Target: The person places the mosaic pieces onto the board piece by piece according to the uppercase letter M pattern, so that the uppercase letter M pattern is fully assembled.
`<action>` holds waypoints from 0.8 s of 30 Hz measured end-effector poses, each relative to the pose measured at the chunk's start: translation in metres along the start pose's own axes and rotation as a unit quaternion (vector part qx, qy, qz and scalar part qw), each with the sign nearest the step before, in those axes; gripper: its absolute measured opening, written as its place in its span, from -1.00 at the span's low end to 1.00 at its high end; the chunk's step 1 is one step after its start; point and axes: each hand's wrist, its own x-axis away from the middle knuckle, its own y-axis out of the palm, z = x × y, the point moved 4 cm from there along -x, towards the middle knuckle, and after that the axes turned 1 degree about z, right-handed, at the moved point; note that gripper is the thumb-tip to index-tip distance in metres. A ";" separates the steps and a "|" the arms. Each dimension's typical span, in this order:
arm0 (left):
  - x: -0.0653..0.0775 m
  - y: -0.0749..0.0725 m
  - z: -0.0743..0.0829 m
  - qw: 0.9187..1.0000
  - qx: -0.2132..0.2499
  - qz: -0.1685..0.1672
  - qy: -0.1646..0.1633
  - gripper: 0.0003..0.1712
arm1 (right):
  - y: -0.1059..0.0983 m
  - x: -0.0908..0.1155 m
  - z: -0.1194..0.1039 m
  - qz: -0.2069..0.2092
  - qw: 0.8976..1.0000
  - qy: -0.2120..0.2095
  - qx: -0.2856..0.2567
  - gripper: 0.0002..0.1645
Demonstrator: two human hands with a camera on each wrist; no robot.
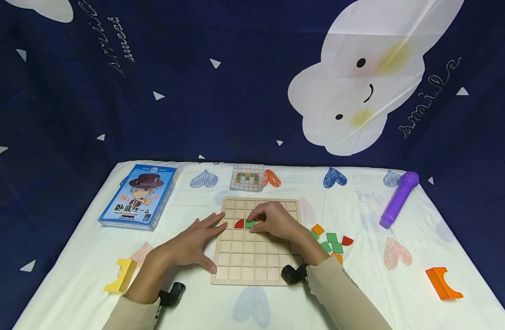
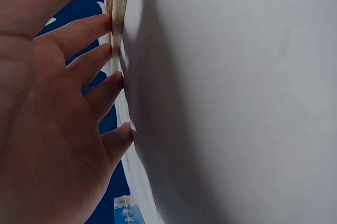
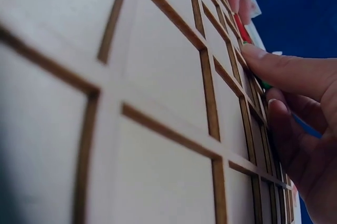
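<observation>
A wooden grid board [image 1: 235,261] lies in the middle of the table. My right hand [image 1: 273,221] pinches a green tile [image 1: 249,224] between thumb and fingers, over a cell in one of the upper rows. A red rounded-edge tile [image 1: 239,224] sits in the cell just left of it. In the right wrist view, the fingers mostly hide the green tile [image 3: 265,84], and the red tile [image 3: 243,28] shows beyond the thumb. Spread along the board's left edge, my left hand [image 1: 192,244] touches it with fingertips and thumb; the left wrist view shows these fingers [image 2: 89,66] fairly straight.
Loose green tiles [image 1: 332,237], orange tiles [image 1: 317,229] and a red tile [image 1: 347,240] lie right of the board. Behind it is a pattern card [image 1: 246,178]. Around stand a blue box [image 1: 138,197], yellow block [image 1: 122,276], orange block [image 1: 442,284] and purple microphone-like stick [image 1: 400,199].
</observation>
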 end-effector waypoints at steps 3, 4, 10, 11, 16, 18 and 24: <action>0.000 0.000 -0.001 1.000 -0.003 0.001 0.002 0.35 | 0.000 0.000 -0.001 -0.001 1.000 -0.006 -0.003 -0.80; 0.000 0.000 -0.001 1.000 -0.003 0.002 0.002 0.35 | 0.000 0.000 -0.001 -0.002 1.000 -0.008 -0.004 -0.80; 0.001 0.000 0.000 1.000 0.001 0.001 0.001 0.35 | 0.000 0.000 0.000 -0.011 1.000 -0.009 -0.007 -0.83; 0.001 0.000 0.000 1.000 0.001 0.002 0.001 0.34 | 0.000 0.000 0.000 -0.013 1.000 -0.007 -0.007 -0.83; 0.001 0.000 0.001 1.000 0.004 0.003 0.002 0.34 | 0.000 0.000 0.001 -0.015 1.000 0.001 -0.007 -0.83; 0.001 0.000 0.001 1.000 0.004 0.004 0.001 0.34 | 0.000 -0.001 0.001 -0.015 1.000 0.003 -0.009 -0.83; 0.000 -0.001 0.000 1.000 -0.005 0.008 0.004 0.36 | 0.000 -0.001 0.002 -0.014 1.000 0.002 -0.003 -0.81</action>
